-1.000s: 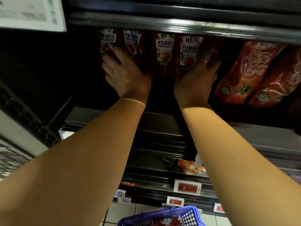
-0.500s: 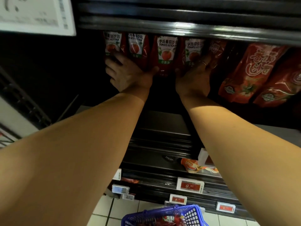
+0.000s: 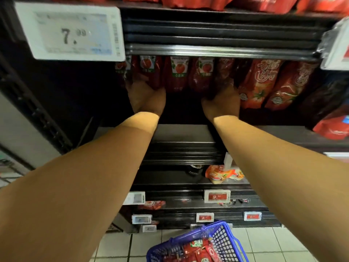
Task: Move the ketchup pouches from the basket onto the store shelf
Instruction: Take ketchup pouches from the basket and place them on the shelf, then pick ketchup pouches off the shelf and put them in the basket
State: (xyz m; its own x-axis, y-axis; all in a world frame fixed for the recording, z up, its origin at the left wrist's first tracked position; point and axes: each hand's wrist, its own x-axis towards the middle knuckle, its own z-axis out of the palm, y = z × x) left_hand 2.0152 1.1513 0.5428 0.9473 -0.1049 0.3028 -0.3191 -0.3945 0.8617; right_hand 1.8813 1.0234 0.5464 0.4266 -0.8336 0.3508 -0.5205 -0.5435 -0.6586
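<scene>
A blue basket [image 3: 222, 241] sits on the tiled floor, ketchup pouches [image 3: 196, 251] inside. Both arms reach into the store shelf [image 3: 181, 133]. The left hand [image 3: 145, 98] and right hand [image 3: 221, 102] press against a standing row of Heinz ketchup pouches [image 3: 178, 72]; finger positions are hidden in shadow

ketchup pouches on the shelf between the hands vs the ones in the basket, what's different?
The shelf pouches stand upright in a side-by-side row, labels facing out; the basket pouches lie jumbled and overlapping. The left hand and right hand flank the shelf pouches; nothing touches the basket pouches in the blue basket. Both are red with tomato labels.
</scene>
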